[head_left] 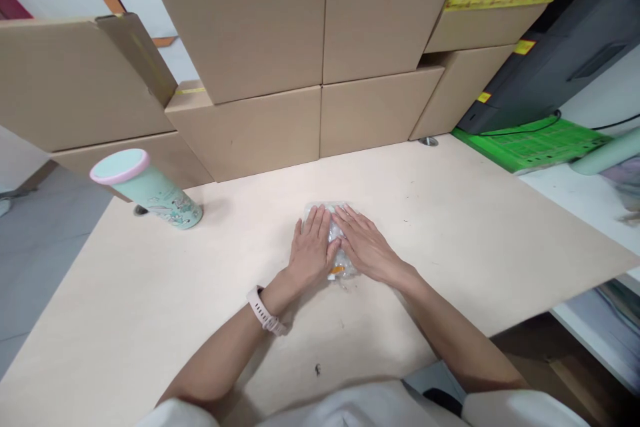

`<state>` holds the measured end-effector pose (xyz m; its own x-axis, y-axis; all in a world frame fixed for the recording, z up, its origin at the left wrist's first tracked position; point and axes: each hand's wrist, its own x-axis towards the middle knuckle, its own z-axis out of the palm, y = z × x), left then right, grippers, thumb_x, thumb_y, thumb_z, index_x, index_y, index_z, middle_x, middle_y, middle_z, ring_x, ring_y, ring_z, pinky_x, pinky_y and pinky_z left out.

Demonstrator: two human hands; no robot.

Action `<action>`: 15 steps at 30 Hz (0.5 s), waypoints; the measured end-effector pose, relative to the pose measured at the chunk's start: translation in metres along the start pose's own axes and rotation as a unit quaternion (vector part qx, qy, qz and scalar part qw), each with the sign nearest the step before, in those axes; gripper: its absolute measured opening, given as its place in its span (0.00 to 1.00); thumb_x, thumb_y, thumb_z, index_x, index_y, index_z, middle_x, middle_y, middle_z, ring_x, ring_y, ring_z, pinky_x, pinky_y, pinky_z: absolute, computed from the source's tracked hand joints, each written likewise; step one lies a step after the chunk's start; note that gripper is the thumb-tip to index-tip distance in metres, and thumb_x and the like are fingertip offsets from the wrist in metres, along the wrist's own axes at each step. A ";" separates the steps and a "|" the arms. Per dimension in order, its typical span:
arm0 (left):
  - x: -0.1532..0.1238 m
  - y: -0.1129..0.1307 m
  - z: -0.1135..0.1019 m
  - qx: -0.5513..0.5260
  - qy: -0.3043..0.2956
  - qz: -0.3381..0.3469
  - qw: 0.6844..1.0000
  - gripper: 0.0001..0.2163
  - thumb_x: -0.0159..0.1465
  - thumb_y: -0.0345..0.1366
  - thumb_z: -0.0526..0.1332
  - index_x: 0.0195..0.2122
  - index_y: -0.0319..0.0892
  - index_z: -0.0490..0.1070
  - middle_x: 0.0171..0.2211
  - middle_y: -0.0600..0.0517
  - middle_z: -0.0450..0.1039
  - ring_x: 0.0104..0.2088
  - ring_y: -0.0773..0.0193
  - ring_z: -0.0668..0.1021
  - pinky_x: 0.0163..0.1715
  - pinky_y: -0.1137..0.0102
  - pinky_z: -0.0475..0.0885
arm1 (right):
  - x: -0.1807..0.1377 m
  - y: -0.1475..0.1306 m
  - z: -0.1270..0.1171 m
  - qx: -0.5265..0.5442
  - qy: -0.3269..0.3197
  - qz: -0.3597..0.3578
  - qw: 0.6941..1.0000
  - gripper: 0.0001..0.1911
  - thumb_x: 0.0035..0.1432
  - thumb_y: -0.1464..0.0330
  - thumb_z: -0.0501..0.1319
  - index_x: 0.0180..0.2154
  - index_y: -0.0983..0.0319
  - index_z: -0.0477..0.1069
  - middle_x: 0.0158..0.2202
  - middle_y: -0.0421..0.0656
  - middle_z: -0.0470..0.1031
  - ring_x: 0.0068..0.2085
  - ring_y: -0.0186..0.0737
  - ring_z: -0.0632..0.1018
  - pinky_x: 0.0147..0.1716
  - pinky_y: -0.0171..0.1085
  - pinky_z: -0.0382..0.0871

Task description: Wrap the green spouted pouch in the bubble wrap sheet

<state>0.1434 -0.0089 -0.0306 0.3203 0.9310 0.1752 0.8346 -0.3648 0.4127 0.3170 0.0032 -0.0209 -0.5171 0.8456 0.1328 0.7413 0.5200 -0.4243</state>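
While pressing down at the centre of the frame in the head view, best spread the weight evenly over the clear, crinkled plastic packet (335,230), pinned beneath both hands against the pale, wood-toned tabletop (250,227). To judge by the flattened palms, work from the middle outwards with gentle, broad pressure rather than digging in with the fingertips, so as to avoid creasing the film or pushing any contents to one side. Mind the lower end with its small orange patch (338,269), uncovered just below the thumbs and perhaps liable to slide or curl; best take it in with the heels of the palms. Impossible to tell what lies inside, given the glare and the covering fingers. As for pose, note the bare left hand (311,250), neither clenched nor grasping, laid flat with fingers stretched towards the top of the frame and thumb angled inward. Likewise see the bare right hand (367,247), unclenched and flat, slanting to the upper left, thumb near its counterpart. Trace the forearms (225,353) from the lower left and lower right, converging towards the centre, with a pale pink, perforated watch band (265,312) round the left wrist.
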 end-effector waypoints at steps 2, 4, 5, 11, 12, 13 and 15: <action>0.001 0.000 -0.001 -0.018 -0.008 -0.007 1.000 0.28 0.71 0.43 0.47 0.69 0.38 0.50 0.71 0.39 0.50 0.71 0.48 0.51 0.66 0.44 0.52 | 0.005 -0.001 -0.001 0.005 0.005 -0.002 1.000 0.28 0.70 0.63 0.44 0.68 0.61 0.55 0.71 0.48 0.53 0.72 0.46 0.51 0.68 0.53 0.48; 0.002 -0.001 -0.001 -0.036 -0.010 -0.009 0.999 0.28 0.70 0.43 0.48 0.69 0.37 0.50 0.71 0.38 0.49 0.72 0.48 0.51 0.66 0.45 0.53 | 0.009 0.000 -0.001 0.029 0.031 0.002 0.999 0.26 0.70 0.63 0.44 0.65 0.62 0.62 0.69 0.49 0.59 0.71 0.47 0.55 0.67 0.54 0.51; 0.002 -0.003 -0.002 -0.048 -0.010 -0.005 0.999 0.28 0.70 0.43 0.48 0.69 0.37 0.50 0.71 0.38 0.49 0.72 0.49 0.50 0.66 0.46 0.53 | 0.010 0.000 -0.001 0.049 0.055 0.007 0.997 0.25 0.70 0.63 0.44 0.61 0.61 0.66 0.67 0.49 0.63 0.69 0.48 0.59 0.66 0.54 0.54; 0.003 -0.016 -0.023 -0.165 0.096 -0.052 0.980 0.23 0.69 0.45 0.52 0.63 0.41 0.62 0.68 0.38 0.55 0.68 0.48 0.58 0.62 0.50 0.60 | 0.004 -0.004 -0.002 0.152 0.263 0.073 0.950 0.18 0.67 0.55 0.52 0.45 0.57 0.74 0.49 0.50 0.76 0.54 0.50 0.73 0.56 0.51 0.67; 0.003 -0.018 -0.028 -0.184 0.129 -0.088 0.970 0.22 0.69 0.45 0.52 0.61 0.42 0.63 0.64 0.38 0.60 0.64 0.48 0.64 0.59 0.51 0.64 | 0.002 -0.006 -0.003 0.153 0.275 0.095 0.944 0.19 0.66 0.53 0.53 0.47 0.58 0.73 0.49 0.50 0.74 0.53 0.51 0.73 0.55 0.51 0.68; 0.004 -0.019 -0.032 -0.205 0.148 -0.122 0.960 0.21 0.69 0.45 0.53 0.60 0.43 0.65 0.58 0.39 0.66 0.58 0.49 0.70 0.54 0.54 0.68 | 0.001 -0.008 -0.003 0.156 0.272 0.115 0.943 0.21 0.64 0.51 0.54 0.49 0.58 0.72 0.50 0.51 0.73 0.53 0.52 0.73 0.54 0.52 0.68; 0.004 -0.021 -0.037 -0.257 0.132 -0.176 0.941 0.22 0.67 0.47 0.55 0.59 0.43 0.65 0.44 0.45 0.72 0.43 0.55 0.76 0.45 0.59 0.71 | -0.001 -0.014 -0.004 0.162 0.228 0.143 0.949 0.26 0.61 0.49 0.57 0.54 0.57 0.67 0.54 0.51 0.70 0.54 0.53 0.72 0.54 0.53 0.68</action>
<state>0.1109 0.0022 -0.0055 -0.1139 0.9842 0.1353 0.5201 -0.0569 0.8522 0.3089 -0.0042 -0.0119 -0.0207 0.9496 0.3127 0.6152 0.2587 -0.7447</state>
